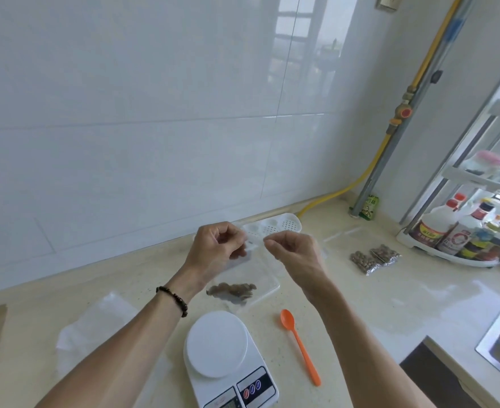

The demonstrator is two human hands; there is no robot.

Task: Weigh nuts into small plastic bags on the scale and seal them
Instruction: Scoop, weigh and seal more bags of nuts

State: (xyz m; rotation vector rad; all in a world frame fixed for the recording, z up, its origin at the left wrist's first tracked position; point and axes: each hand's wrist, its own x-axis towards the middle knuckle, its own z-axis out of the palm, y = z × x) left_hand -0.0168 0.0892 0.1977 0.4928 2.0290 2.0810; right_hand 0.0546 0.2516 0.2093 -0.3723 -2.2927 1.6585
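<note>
A small clear plastic bag (254, 275) hangs above the counter with brown nuts (232, 290) gathered at its bottom. My left hand (217, 248) pinches the bag's top left edge. At the top right edge, my right hand (294, 250) pinches it too. Just in front of the bag stands a white digital scale (217, 344) with nothing on its round platform. An orange plastic spoon (300, 344) lies on the counter to the right of the scale.
Two filled bags of nuts (374, 257) lie at the right. Spare clear bags (95, 322) lie at the left. A white perforated tray (275, 225) sits by the wall. A rack of bottles (460, 234) and a sink edge (499, 343) are at far right.
</note>
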